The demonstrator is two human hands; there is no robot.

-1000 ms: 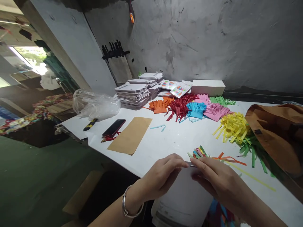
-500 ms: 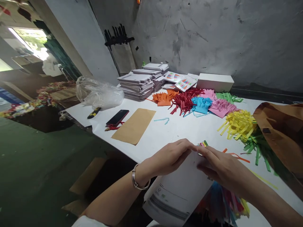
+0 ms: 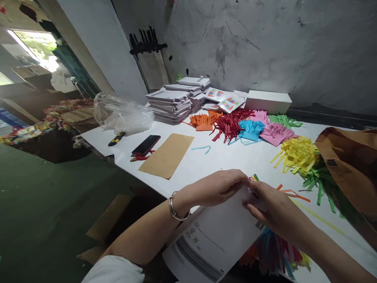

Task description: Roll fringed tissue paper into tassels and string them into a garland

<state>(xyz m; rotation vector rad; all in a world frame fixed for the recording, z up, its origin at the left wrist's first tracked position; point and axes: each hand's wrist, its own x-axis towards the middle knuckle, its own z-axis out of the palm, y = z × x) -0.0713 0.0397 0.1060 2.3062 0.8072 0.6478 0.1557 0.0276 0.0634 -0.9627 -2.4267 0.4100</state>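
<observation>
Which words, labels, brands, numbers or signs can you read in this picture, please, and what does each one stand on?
"1": in a dark square at the edge of the white printed sheet.
Too small to read: that sheet's other lines and little symbols.
Too small or blurred to read: any lettering on the colourful cards or the stacked white packs.

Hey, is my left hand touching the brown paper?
Apart: the head view shows white tabletop between your left hand and the brown paper.
</observation>
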